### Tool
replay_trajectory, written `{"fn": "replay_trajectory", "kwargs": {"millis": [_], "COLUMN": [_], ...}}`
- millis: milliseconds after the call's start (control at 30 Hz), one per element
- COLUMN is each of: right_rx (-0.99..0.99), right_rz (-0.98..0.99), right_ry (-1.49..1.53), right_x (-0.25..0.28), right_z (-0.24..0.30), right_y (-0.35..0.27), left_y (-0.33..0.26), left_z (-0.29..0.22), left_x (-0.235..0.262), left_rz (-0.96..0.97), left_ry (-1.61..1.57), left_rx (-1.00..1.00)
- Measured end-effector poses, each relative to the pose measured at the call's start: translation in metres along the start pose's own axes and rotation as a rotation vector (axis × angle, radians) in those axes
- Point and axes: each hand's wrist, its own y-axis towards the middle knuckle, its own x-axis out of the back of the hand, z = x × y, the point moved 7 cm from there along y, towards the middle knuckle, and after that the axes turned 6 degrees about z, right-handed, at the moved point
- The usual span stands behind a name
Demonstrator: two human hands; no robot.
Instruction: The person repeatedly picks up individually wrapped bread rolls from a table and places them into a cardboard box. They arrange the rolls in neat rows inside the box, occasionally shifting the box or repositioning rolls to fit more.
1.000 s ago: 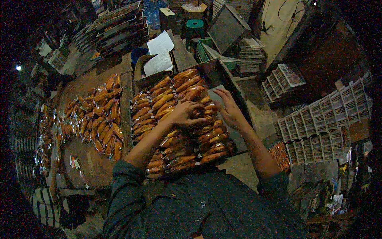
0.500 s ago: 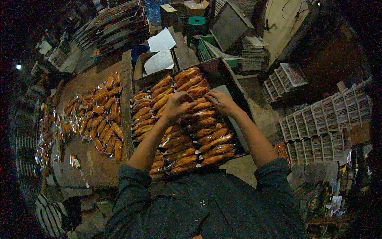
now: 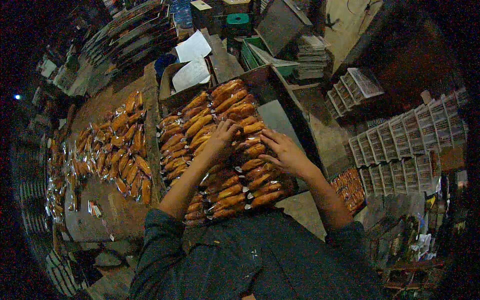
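Note:
Long golden-brown bread rolls in clear wrappers lie in packed rows inside a dark shallow crate. Over the middle of the rows, my left hand rests with bent fingers slightly apart, touching the rolls. My right hand lies at the right edge of the same rows, its fingers spread and stretched out towards the left hand. Neither hand has a roll lifted out. The rolls directly beneath both palms are hidden. Many more wrapped rolls lie loosely heaped on the brown table to the left.
White paper sheets lie in an open box behind the crate. Stacked trays stand at the far left. Pale slatted crates line the right side, near another tray of rolls. A green-topped container stands at the back.
Both hands have moved slightly nearer to me along the rows. The right hand's fingers have spread and straightened. The whole view has shifted a little.

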Motion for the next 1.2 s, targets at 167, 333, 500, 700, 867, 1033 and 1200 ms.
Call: {"fn": "replay_trajectory", "kwargs": {"millis": [167, 333, 500, 700, 867, 1033, 1200], "right_rx": [-0.029, -0.178, -0.08, -0.154, -0.088, -0.078, 0.019], "right_rz": [-0.004, -0.121, -0.085, -0.078, -0.121, -0.009, 0.001], "right_ry": [0.068, 0.357, 0.018, -0.01, -0.145, -0.191, -0.03], "right_x": [-0.006, 0.004, -0.009, -0.014, -0.004, -0.021, 0.003], "right_z": [-0.004, -0.005, 0.023, 0.022, 0.046, 0.069, 0.061], "right_y": [-0.003, -0.046, -0.079, -0.077, -0.094, -0.104, -0.094], "left_y": [0.002, -0.024, -0.035, -0.023, -0.041, -0.082, -0.086], "left_z": [0.0, -0.025, -0.056, -0.06, -0.087, -0.136, -0.142], "left_x": [-0.006, 0.03, 0.01, -0.002, 0.025, 0.002, -0.032], "left_rz": [0.015, -0.162, -0.019, -0.023, -0.088, 0.017, 0.11], "left_ry": [0.141, -0.151, 0.002, 0.119, 0.042, 0.056, 0.328], "left_rx": [0.004, -0.081, -0.126, -0.121, -0.033, 0.085, 0.118]}}
